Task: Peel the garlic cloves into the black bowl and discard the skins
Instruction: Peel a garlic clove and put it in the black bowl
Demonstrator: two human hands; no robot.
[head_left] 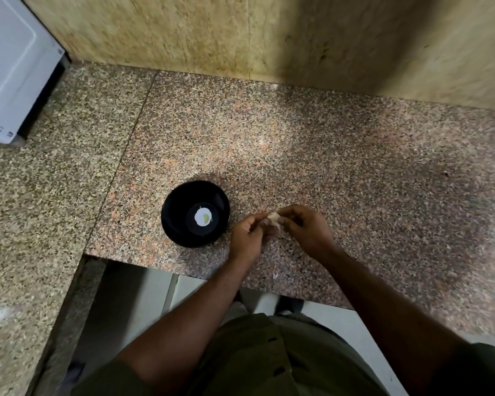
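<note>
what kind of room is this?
Likely a home kitchen: speckled granite counter, stone-tiled backsplash, a white appliance at the left, a black bowl beside the garlic.

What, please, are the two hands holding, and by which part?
Both hands pinch a small, pale, papery-skinned garlic clove between them, one at each end.

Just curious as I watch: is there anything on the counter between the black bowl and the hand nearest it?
Nothing: in the head view, only bare speckled granite counter separates the black bowl from the left hand, which pinches the garlic clove.
</note>
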